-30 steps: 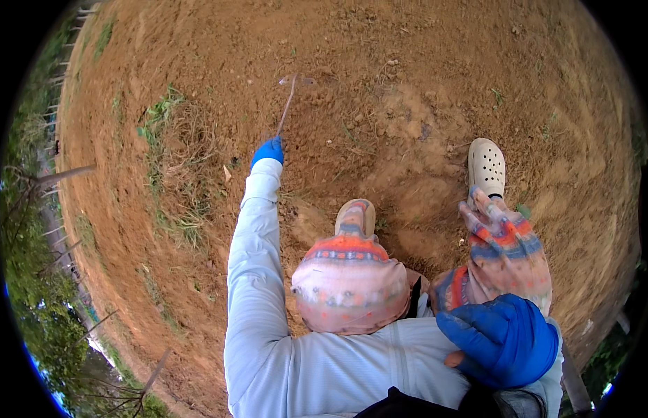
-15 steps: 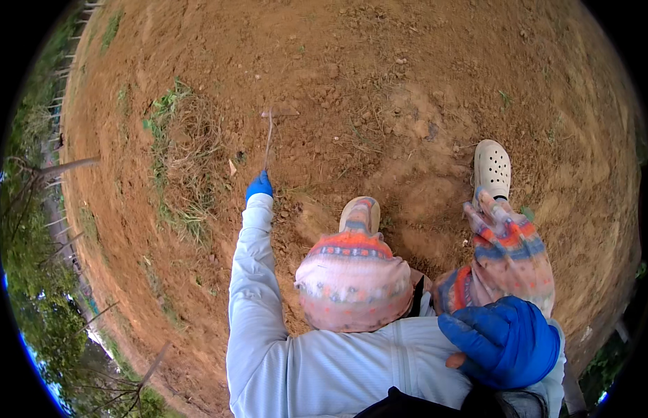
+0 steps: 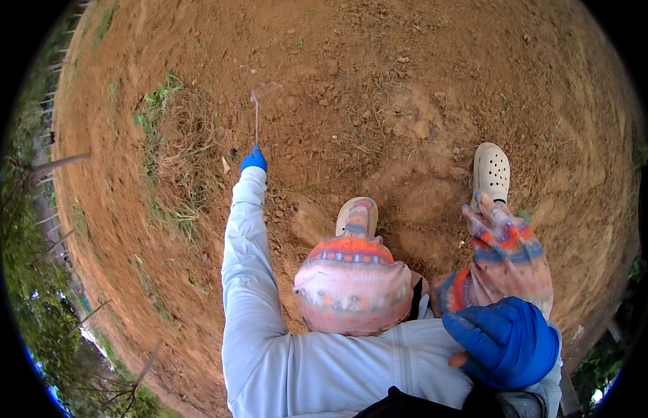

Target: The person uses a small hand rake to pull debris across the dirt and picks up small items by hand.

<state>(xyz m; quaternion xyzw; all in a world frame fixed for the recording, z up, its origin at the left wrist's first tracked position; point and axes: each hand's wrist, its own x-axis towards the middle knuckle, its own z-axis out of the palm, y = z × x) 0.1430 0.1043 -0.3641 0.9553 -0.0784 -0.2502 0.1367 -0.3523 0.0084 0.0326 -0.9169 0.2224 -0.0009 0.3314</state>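
Note:
My left arm reaches forward, and my blue-gloved left hand (image 3: 255, 159) is closed around the thin handle of a small hand hoe (image 3: 257, 122). Its blade, smeared by motion, lies over the brown soil ahead of the hand. Left of that hand is a heap of dry and green pulled grass (image 3: 181, 150). My right hand (image 3: 501, 341), also in a blue glove, rests by my lap at the lower right. Its fingers are curled together, with one bare fingertip poking out, and nothing shows in them.
Bare, crumbly soil (image 3: 317, 56) spreads around me, with scattered dry grass (image 3: 365, 132). My beige clogs (image 3: 492, 171) stand on it, legs in patterned trousers (image 3: 352, 285). Thin tree trunks (image 3: 61, 163) and green foliage line the left rim.
My left hand has moved slightly forward and left with the hand hoe, whose blade has swung farther from me. The right hand has stayed nearly still.

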